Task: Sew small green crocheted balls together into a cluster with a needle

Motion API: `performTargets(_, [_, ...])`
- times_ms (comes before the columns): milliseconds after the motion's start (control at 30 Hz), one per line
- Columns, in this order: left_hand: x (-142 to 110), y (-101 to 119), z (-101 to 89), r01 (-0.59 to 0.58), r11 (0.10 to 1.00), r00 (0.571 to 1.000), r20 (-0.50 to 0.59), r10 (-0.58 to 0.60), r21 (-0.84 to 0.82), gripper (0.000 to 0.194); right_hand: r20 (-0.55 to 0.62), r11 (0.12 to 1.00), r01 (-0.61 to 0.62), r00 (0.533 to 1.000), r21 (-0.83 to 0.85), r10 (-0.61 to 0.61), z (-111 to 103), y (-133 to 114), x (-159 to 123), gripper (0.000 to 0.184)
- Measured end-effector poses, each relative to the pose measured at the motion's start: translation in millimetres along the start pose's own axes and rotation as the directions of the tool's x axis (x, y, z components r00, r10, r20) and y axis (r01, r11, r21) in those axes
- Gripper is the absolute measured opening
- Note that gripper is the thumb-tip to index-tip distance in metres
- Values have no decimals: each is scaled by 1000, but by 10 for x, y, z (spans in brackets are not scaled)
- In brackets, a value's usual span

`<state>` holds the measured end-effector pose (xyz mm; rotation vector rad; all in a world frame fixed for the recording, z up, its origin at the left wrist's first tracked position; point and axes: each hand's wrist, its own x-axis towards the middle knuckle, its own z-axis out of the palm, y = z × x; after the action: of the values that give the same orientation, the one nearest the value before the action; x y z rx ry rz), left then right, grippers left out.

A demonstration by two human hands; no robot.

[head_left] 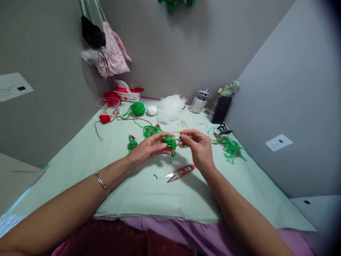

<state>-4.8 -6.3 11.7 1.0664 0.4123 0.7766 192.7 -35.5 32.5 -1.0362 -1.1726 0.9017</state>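
My left hand (150,146) holds a small green crocheted piece (168,139) between its thumb and fingers, above the table. My right hand (196,143) is closed in a pinch just to its right, with a strand of green yarn running between them. From its fingertips a thin metal shaft with a yellow part, a crochet hook (180,131), points left. Most of the hook is hidden by the fingers. Below the hands lie orange-handled thread snips (181,172), blades apart, and a short green yarn scrap (155,176).
Tangled green yarn (151,131) and a small green-and-red crocheted figure (131,143) lie behind my left hand. Farther back are a green yarn ball (137,108), white stuffing (170,108), a plastic tub (108,106) and a pen cup (198,102). More yarn tangles (231,148) lie right.
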Motion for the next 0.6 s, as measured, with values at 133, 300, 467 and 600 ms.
performTargets(133, [9, 12, -12, -25, 998, 998, -56, 21, -64, 33, 50, 968, 166, 986, -185, -160, -28, 7, -17, 6])
performTargets(300, [17, 37, -32, -36, 995, 989, -148, 22, -92, 31, 283, 857, 309, 938, -412, -202, -121, 72, -14, 9])
performTargets(467, [18, 48, -22, -40, 984, 987, -157, 13, -172, 30, 395, 738, 429, 888, -520, -237, -129, 41, -34, 15])
performTargets(600, [17, 53, -22, -52, 982, 989, -148, 25, -181, 29, 318, 774, 425, 899, -469, -301, -101, -71, -43, 9])
